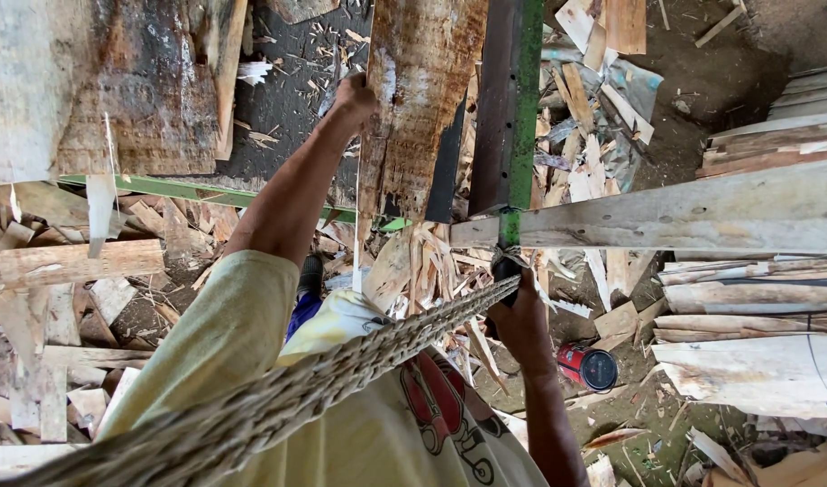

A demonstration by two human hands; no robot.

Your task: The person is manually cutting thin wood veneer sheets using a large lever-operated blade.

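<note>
Rough wooden slab (420,99) standing tall on the green frame (524,108), bark edge up against the left hand (353,97). Left hand closed on that slab's edge, fingers wrapped round it. Braided rope (359,356) running slantwise up to its knot on the frame, just above the right hand (520,317). Right hand pressed low by the knot; whether shut on anything, cannot tell. Red can (587,366) just beside that hand, among chips. Best kept steady: slab held flush, rope taut.
</note>
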